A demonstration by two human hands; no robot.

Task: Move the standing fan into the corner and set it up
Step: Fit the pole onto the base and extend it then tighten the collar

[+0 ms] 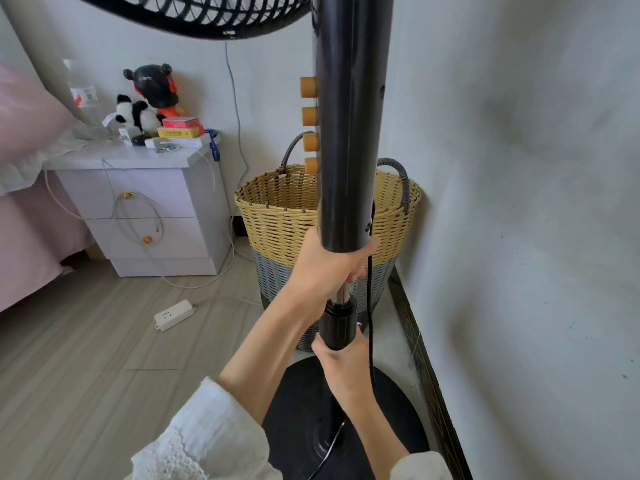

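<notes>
A black standing fan stands close to the right wall in front of me. Its grille is cut off by the top of the view, and several orange knobs stick out of the column's left side. My left hand grips the thin chrome pole just under the thick column. My right hand grips the pole below the black height collar. The round black base sits on the floor below my arms. A black power cord hangs down the pole's right side.
A woven basket stands in the corner right behind the fan. A white nightstand with toys and boxes stands to the left, beside a pink bed. A white power strip and its cables lie on the floor. The wall is close on the right.
</notes>
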